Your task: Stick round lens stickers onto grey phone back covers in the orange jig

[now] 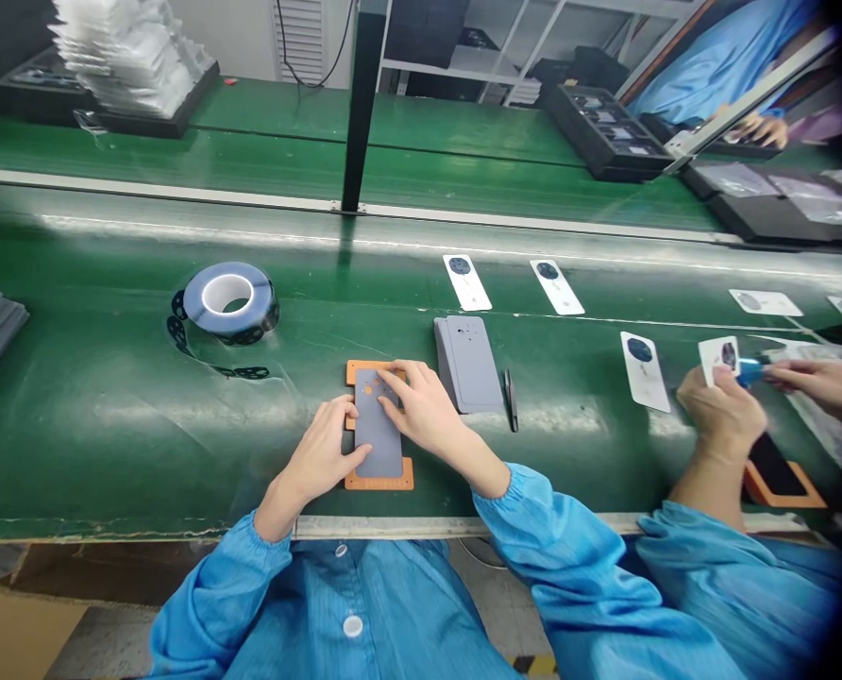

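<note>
A grey phone back panel (377,439) with camera holes near its top lies in an orange fixture (379,478) close to the bench's front edge. My left hand (320,444) holds it from the left, thumb on the lower face and curled fingers at the upper left edge. From the right, my right hand (421,401) grips the top part, with its thumb and fingertips around the camera holes. A stack of similar grey panels (472,364) sits to the right of my right hand, and black tweezers (510,400) lie beside it.
A tape roll (269,307) with black ring-shaped pieces on its loose strip lies at left. White phone panels (472,295) lie along the green bench. At right, a co-worker's hands (729,416) hold a white panel and a blue tool. A black post (362,113) stands behind.
</note>
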### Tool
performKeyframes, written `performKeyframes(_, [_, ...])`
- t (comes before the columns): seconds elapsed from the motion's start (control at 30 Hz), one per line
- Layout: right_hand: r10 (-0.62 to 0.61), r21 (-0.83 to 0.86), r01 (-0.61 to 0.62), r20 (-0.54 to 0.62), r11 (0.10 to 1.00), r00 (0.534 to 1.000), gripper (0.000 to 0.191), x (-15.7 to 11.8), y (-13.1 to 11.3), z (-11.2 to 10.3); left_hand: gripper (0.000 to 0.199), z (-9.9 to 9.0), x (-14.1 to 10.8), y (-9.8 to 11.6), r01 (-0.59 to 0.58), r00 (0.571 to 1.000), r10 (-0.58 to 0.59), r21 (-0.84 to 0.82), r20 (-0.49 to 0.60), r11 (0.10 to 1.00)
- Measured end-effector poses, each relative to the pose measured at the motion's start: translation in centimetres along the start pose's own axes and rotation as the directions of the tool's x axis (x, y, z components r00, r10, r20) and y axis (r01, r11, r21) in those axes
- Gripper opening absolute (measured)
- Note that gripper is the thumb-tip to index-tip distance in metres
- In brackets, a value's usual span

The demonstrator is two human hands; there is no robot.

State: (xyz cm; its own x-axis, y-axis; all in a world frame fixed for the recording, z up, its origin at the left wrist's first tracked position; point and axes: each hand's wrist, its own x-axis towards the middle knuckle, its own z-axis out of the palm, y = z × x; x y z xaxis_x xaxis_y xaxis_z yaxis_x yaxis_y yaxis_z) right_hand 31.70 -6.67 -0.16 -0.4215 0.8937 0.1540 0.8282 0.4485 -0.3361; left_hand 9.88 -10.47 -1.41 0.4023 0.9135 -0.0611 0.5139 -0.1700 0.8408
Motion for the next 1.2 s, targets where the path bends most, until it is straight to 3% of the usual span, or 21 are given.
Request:
performKeyframes(0.13, [-0.03,-0.081,0.034,0.051,0.996,0.998,0.042,-0.9,-2.1,0.5,0.033,0.1,0.0,-0.1,-0.008,1.0,0.008,-0.01,0.0,1.0])
performKeyframes(0.27, [0.047,-0.162,-0.041,0.033,0.986,0.998,0.045,-1.0,-3.9,1.6,0.033,0.2,0.0,0.0,0.003,1.0,-0.003,-0.02,0.01,1.0])
performKeyframes(0.47, [0.091,-0.138,-0.09,0.002,0.986,0.996,0.042,-0.2,-4.1,1.6,0.047,0.3,0.0,-0.1,0.017,1.0,-0.016,-0.019,0.005,1.0])
performKeyframes(0.6, [0.074,0.026,-0.073,-0.034,0.997,0.997,0.036,-1.0,-3.1,0.7,0.054,0.3,-0.1,0.0,0.028,1.0,-0.028,-0.01,-0.014,1.0])
performKeyframes(0.73, [0.211,0.124,-0.193,-0.162,0.973,0.964,0.036,-3.3,-2.4,0.9,0.051,0.4,-0.3,0.6,0.028,0.998,-0.029,-0.012,-0.052,1.0])
performKeyframes(0.87, [0.248,0.194,-0.228,-0.084,0.954,0.965,0.038,-5.0,-3.3,1.2,0.03,0.4,-0.6,1.6,0.055,0.973,-0.057,-0.016,-0.222,0.998])
performKeyframes(0.97, [0.262,0.32,-0.219,-0.098,0.922,0.96,0.039,-5.6,-4.9,-0.3,0.028,0.0,-0.9,2.2,0.086,0.947,-0.107,-0.084,-0.304,0.993])
performKeyframes(1.1, [0.178,0.574,-0.135,-0.019,0.808,0.984,0.04,-5.6,-6.6,-3.1,0.042,-0.6,-1.5,2.1,0.163,0.937,-0.252,-0.338,-0.24,0.927])
performKeyframes(1.2, [0.209,0.595,-0.189,0.037,0.781,0.977,0.035,-5.0,-6.5,-3.6,0.06,-0.7,-1.8,1.5,0.213,0.926,-0.335,-0.491,-0.175,0.845])
